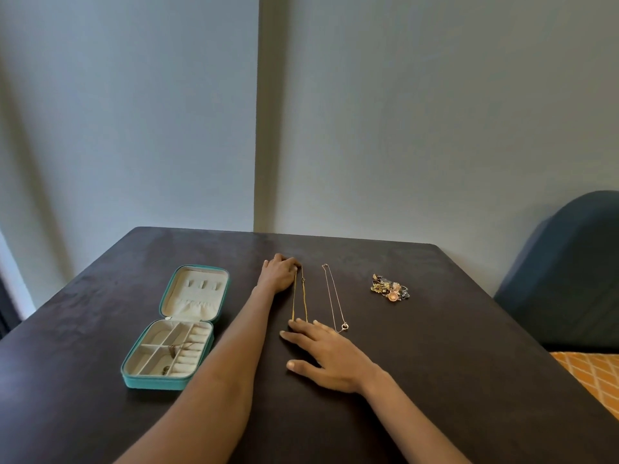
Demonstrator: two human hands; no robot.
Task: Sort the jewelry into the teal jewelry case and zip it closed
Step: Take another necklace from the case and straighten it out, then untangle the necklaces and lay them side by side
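Observation:
The teal jewelry case (152,383) lies open on the left of the dark table, its cream lid up and a few small pieces in its compartments. A gold chain (294,296) is stretched straight on the table. My left hand (279,272) pinches its far end. My right hand (325,349) lies flat, fingertips touching the chain's near end. A thinner silver-toned necklace (335,299) lies parallel to the right. Farther right sits a small heap of mixed jewelry (390,288).
The dark table (435,363) reaches a grey wall at the back. A blue upholstered chair back (569,262) stands at the right, with an orange patterned cushion (593,373) below it.

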